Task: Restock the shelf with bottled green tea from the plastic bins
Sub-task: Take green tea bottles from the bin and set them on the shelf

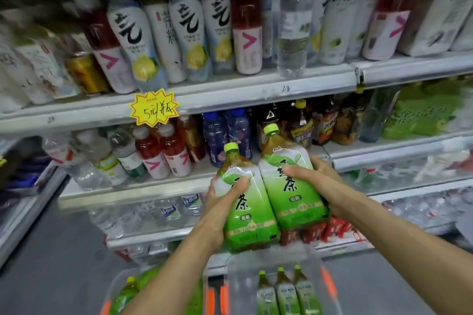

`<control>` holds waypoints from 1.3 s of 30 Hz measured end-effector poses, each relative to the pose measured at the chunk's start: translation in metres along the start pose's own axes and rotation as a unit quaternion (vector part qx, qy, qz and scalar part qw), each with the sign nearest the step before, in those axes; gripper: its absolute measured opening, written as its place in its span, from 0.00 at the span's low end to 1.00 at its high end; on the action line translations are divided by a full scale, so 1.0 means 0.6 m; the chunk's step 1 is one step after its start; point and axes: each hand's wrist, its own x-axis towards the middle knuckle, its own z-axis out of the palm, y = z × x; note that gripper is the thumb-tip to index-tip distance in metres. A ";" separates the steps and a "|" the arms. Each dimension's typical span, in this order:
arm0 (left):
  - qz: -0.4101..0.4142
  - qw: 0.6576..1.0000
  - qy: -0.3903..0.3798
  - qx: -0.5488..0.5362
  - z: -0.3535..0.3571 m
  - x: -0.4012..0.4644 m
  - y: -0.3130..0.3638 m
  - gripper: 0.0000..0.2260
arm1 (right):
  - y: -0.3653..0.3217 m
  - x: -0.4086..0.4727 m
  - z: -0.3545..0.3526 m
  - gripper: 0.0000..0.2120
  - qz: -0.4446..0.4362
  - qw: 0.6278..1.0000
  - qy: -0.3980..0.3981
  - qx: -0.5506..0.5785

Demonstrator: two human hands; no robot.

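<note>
I hold two large green tea bottles with lime caps upright in front of the shelves. My left hand grips the left bottle around its shoulder. My right hand grips the right bottle, which sits slightly higher, close to the middle shelf. Below, a clear plastic bin holds three more green tea bottles. A second bin at lower left holds further green bottles, partly hidden by my left forearm.
The upper shelf is packed with mixed drinks and carries a yellow star price tag. The middle shelf has water, red drinks, blue bottles and dark tea bottles. Lower shelves hold water bottles and red packets. Grey floor lies at left.
</note>
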 end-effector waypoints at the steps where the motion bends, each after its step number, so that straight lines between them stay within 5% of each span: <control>1: 0.013 1.000 -0.004 0.005 0.002 -0.002 0.020 0.41 | -0.019 -0.005 0.005 0.45 -0.014 1.000 0.000 0.003; 9: 0.138 0.990 -0.029 -0.005 0.047 -0.024 0.177 0.40 | -0.167 -0.016 0.015 0.29 -0.128 0.992 0.002 0.010; 13: 0.193 0.981 -0.030 0.005 0.073 -0.033 0.255 0.38 | -0.227 -0.005 0.002 0.34 -0.172 0.985 -0.008 0.006; 18: 0.266 0.963 -0.019 0.035 0.123 -0.037 0.346 0.49 | -0.302 0.004 -0.029 0.40 -0.234 0.972 -0.013 -0.005; 30: 0.415 0.909 0.025 0.002 0.258 -0.001 0.535 0.41 | -0.555 0.060 -0.104 0.36 -0.379 0.925 -0.028 0.028; 39: 0.433 0.899 0.066 0.000 0.314 0.038 0.593 0.52 | -0.706 0.142 -0.114 0.24 -0.435 0.898 0.018 0.066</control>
